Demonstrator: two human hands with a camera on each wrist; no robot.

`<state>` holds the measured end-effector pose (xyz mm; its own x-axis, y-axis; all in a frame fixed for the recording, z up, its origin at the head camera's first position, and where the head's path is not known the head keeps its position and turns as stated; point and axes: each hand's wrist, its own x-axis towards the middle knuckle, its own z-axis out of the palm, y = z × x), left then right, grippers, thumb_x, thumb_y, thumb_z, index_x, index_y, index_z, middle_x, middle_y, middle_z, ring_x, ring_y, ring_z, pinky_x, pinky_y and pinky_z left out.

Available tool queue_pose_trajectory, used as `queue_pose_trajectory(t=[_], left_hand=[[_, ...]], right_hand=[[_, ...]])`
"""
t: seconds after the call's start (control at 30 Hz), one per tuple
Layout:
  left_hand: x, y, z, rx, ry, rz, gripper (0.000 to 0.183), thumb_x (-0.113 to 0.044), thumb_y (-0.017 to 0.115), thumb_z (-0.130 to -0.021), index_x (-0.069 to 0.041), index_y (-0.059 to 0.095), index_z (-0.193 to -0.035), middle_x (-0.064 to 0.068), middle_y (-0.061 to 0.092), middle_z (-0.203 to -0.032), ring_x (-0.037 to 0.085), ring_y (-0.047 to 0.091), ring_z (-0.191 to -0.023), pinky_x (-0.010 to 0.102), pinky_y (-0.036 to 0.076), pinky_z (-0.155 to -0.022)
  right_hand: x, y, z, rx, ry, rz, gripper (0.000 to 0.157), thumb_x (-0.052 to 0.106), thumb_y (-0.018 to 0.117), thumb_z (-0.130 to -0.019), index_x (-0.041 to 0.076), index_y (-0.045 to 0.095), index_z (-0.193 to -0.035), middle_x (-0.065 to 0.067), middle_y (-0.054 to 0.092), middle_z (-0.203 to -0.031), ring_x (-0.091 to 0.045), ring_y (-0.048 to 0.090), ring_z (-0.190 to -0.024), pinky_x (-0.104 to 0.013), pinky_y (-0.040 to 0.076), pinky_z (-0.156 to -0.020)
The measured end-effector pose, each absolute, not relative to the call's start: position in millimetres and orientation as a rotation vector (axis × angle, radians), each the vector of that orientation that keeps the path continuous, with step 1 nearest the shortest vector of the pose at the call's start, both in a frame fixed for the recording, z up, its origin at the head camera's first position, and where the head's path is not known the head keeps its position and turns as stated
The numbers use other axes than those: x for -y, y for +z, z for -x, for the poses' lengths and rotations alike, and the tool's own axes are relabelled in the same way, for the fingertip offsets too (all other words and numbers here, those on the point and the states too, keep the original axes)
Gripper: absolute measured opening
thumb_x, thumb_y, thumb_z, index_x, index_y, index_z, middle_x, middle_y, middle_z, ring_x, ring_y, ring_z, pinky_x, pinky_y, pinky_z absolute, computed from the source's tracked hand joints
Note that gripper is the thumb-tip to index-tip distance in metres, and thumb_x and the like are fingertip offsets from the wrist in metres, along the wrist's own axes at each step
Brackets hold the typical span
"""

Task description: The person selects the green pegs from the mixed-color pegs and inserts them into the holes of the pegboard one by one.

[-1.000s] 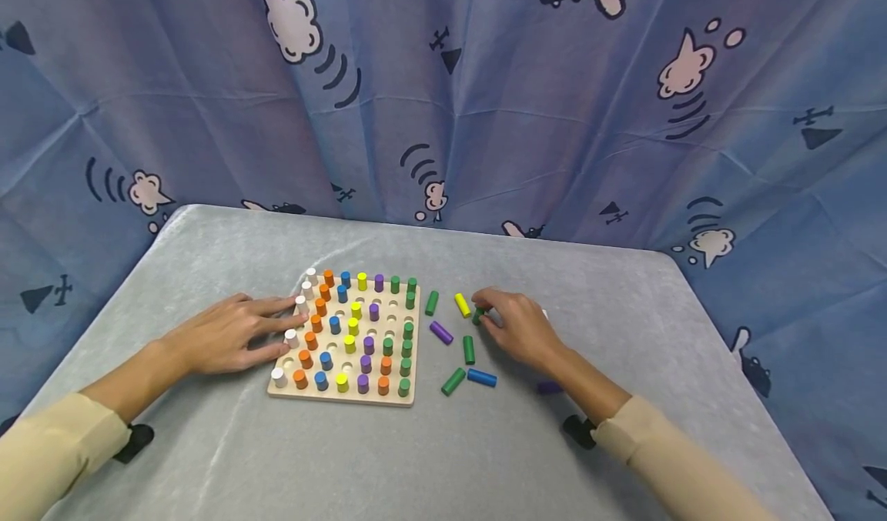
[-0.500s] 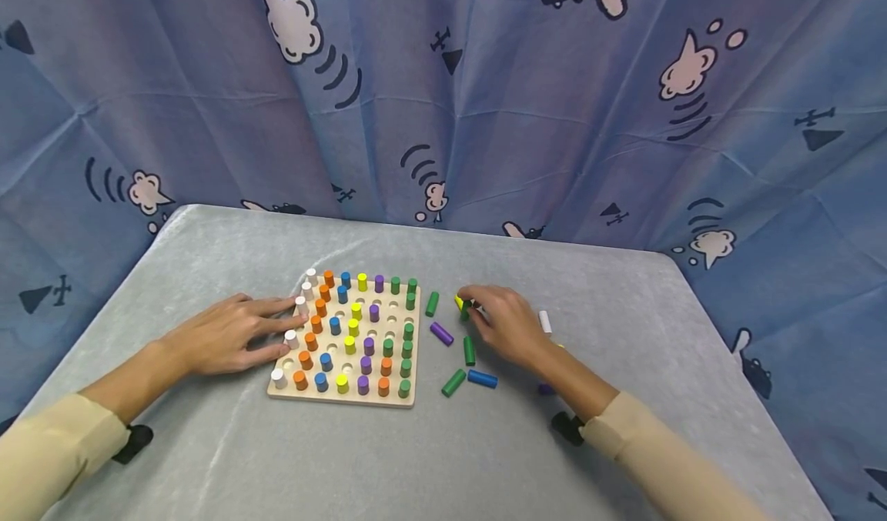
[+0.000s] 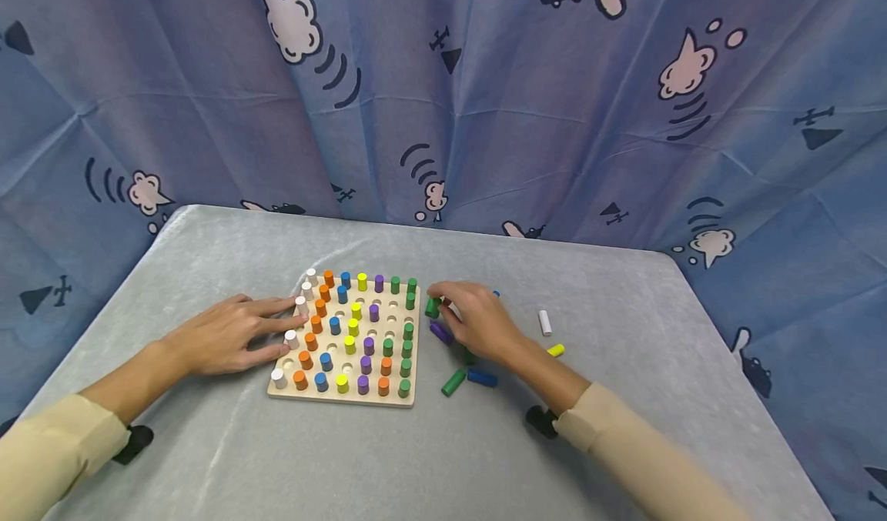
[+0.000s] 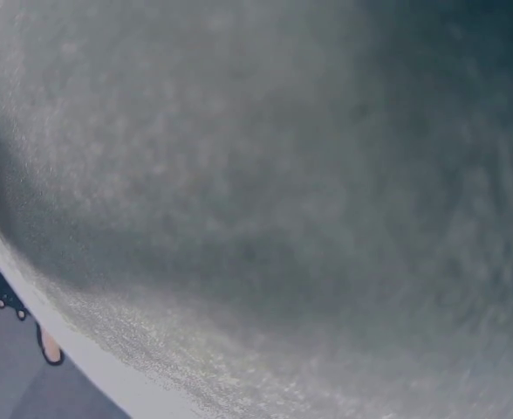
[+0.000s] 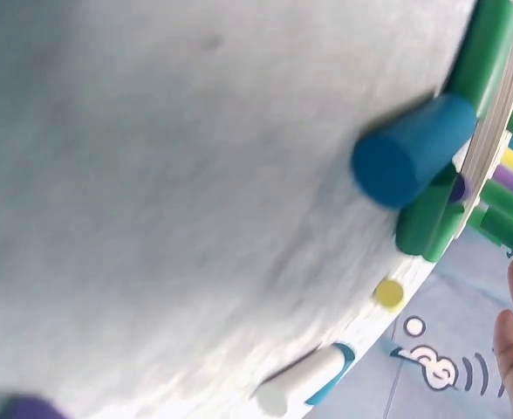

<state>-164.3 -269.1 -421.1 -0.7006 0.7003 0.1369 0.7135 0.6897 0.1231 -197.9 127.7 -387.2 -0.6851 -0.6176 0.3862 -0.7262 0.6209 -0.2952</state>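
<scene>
A square wooden pegboard (image 3: 339, 399) bears columns of white, orange, blue, yellow, purple and green pegs, with bare holes among them. My left hand (image 3: 232, 334) rests at its left edge, fingers extended beside the white pegs. Just off the board's right side, my right hand (image 3: 481, 321) pinches a green peg (image 5: 508, 229) between thumb and fingertips. In the head view this peg overlaps another green one lying there. A purple peg (image 3: 440, 332) lies just below the right fingertips. The left wrist view catches mostly blurred tabletop.
Nearer the front lie a green peg (image 3: 453, 382) and a blue peg (image 3: 482, 378). Further right are a white peg (image 3: 545, 322) and a yellow peg (image 3: 557, 350). A patterned curtain (image 3: 443, 98) hangs behind the grey-covered table (image 3: 333, 459).
My right hand has moved left toward the board with the green peg, uncovering the white and yellow pegs on the right. The left hand and the board have stayed put.
</scene>
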Motion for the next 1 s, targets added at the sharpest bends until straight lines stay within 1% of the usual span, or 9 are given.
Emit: queue_pose_trajectory(t=[0.17, 0.43, 0.73, 1.0], left_hand=[[269.3, -420.8, 164.0, 2.814, -0.265, 1.179, 0.049, -0.043, 0.061, -0.097, -0.021, 0.059, -0.141, 0.013, 0.054, -0.145, 0.032, 0.058, -0.124, 0.053, 0.047, -0.092], [270.3, -422.1, 164.5, 2.785, -0.271, 1.198, 0.048, -0.041, 0.061, -0.097, -0.021, 0.059, -0.141, 0.012, 0.054, -0.145, 0.030, 0.058, -0.124, 0.052, 0.048, -0.091], [270.6, -422.5, 164.6, 2.806, -0.271, 1.182, 0.049, -0.042, 0.061, -0.097, -0.021, 0.059, -0.141, 0.013, 0.053, -0.145, 0.031, 0.058, -0.125, 0.053, 0.048, -0.091], [270.8, -422.5, 164.9, 2.818, -0.266, 1.176, 0.049, -0.043, 0.060, -0.098, -0.021, 0.058, -0.141, 0.013, 0.053, -0.145, 0.032, 0.057, -0.125, 0.052, 0.047, -0.092]], right_hand=[[-115.8, -389.4, 196.9, 2.602, 0.652, -1.118, 0.025, -0.003, 0.072, -0.087, 0.004, 0.071, -0.111, -0.004, 0.074, -0.107, -0.018, 0.069, -0.098, -0.035, 0.054, -0.087], [-104.4, -392.1, 197.4, 2.601, 0.672, -1.160, 0.022, -0.003, 0.070, -0.089, 0.005, 0.070, -0.110, -0.003, 0.073, -0.103, -0.016, 0.069, -0.094, -0.035, 0.053, -0.085], [-95.2, -391.4, 197.3, 2.664, 0.630, -1.163, 0.026, 0.001, 0.070, -0.091, 0.008, 0.070, -0.116, -0.002, 0.073, -0.111, -0.017, 0.068, -0.103, -0.036, 0.052, -0.092], [-93.8, -393.9, 199.5, 2.680, 0.648, -1.139, 0.025, 0.000, 0.069, -0.091, 0.008, 0.070, -0.115, -0.002, 0.073, -0.109, -0.017, 0.069, -0.101, -0.036, 0.052, -0.091]])
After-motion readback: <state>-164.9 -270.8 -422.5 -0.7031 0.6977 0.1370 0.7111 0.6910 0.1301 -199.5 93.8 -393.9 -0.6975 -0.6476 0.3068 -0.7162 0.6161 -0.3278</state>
